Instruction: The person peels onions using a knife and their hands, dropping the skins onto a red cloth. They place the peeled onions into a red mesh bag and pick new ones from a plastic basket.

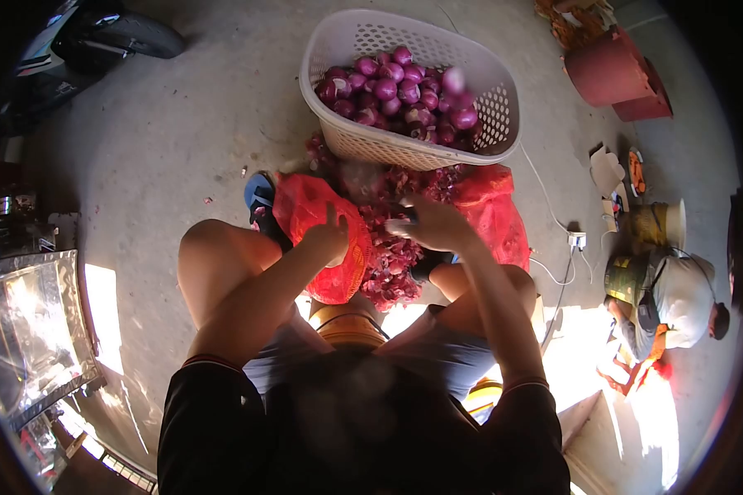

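My left hand (328, 239) is at the red mesh bag (347, 268) between my knees; its fingers are partly hidden, and what they hold cannot be made out. To the right, my right hand (433, 224) hovers over the loose onion skins (392, 264), with something small and dark at its fingertips. Beyond both hands stands a plastic basket (371, 147) with many peeled red onions (390, 87) in it. Another red mesh bag (499, 214) lies right of the skins, below the basket.
At the right, another person (677, 301) bends beside a yellow-green container (627, 276). A power adapter (577, 240) with cables lies on the floor. Red tubs (611, 70) stand at the upper right, a wheel (136, 35) at the upper left.
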`<state>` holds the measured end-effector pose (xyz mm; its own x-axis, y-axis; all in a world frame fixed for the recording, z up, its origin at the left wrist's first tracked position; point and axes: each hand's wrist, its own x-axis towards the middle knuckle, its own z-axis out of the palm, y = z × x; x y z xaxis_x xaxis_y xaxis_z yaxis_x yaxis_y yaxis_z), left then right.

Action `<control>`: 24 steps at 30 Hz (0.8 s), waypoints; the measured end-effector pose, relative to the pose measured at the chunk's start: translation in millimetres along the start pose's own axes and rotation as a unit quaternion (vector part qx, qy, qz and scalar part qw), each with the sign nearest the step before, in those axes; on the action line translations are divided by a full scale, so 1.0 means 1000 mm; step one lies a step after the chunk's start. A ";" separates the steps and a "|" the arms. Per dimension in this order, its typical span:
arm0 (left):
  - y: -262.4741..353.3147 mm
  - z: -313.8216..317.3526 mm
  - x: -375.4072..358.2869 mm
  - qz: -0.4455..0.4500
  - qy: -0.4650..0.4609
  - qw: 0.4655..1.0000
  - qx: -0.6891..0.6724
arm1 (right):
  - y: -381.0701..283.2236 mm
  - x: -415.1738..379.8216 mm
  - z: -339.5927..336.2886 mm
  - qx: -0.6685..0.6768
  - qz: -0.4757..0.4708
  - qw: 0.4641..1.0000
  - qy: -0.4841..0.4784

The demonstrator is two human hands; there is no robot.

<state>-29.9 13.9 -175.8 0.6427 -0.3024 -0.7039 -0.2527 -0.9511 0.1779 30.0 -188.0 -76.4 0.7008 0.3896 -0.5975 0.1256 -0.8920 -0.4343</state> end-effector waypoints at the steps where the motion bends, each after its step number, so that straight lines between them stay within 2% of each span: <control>1: -0.001 0.001 0.000 0.000 -0.012 1.000 -0.009 | -0.003 0.009 0.016 -0.002 0.019 1.000 -0.005; 4: -0.003 0.016 0.009 0.020 0.016 0.999 0.030 | -0.003 0.037 0.054 -0.020 0.077 0.995 -0.058; 7: -0.001 0.009 -0.001 0.018 0.012 1.000 0.011 | 0.002 0.057 0.096 0.116 0.048 0.992 0.006; 10: 0.000 0.001 -0.008 0.015 -0.077 0.997 -0.002 | 0.011 0.071 0.126 0.209 -0.029 0.975 0.077; 11: -0.003 0.016 0.010 0.114 -0.138 0.979 0.093 | 0.015 0.078 0.131 0.264 -0.065 0.958 0.094; 12: -0.008 0.045 0.042 0.212 -0.195 0.939 0.186 | 0.015 0.083 0.128 0.318 -0.100 0.936 0.112; 13: -0.011 0.048 0.053 0.246 -0.197 0.937 0.150 | 0.015 0.086 0.127 0.369 -0.134 0.910 0.129; 14: -0.014 0.052 0.063 0.281 -0.201 0.931 0.116 | 0.005 0.077 0.114 0.369 -0.143 0.913 0.103; 15: -0.019 0.040 0.058 0.248 -0.149 0.956 -0.045 | -0.014 0.058 0.088 0.368 -0.152 0.914 0.076; 16: -0.022 0.023 0.049 0.207 -0.092 0.952 -0.205 | -0.027 0.045 0.072 0.367 -0.161 0.915 0.049; 17: -0.026 0.005 0.037 0.162 -0.032 0.919 -0.358 | -0.031 0.041 0.071 0.379 -0.185 0.904 0.068; 19: -0.035 -0.034 0.006 0.163 0.020 0.845 -0.510 | -0.039 0.032 0.072 0.403 -0.232 0.879 0.108; 21: -0.042 -0.041 0.007 0.117 0.052 0.843 -0.522 | -0.049 0.021 0.059 0.461 -0.214 0.858 0.079; 23: -0.042 -0.034 0.025 0.038 0.072 0.890 -0.448 | -0.052 0.016 0.050 0.478 -0.227 0.847 0.047; 24: -0.037 -0.026 0.037 -0.005 0.069 0.921 -0.384 | -0.059 0.014 0.050 0.469 -0.265 0.840 0.059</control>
<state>21.8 36.2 -190.1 0.7414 -0.2487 -0.6233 0.3057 -0.7017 0.6436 -2.5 -118.0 -92.8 0.7926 0.6006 -0.1050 -0.1277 -0.0048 -0.9918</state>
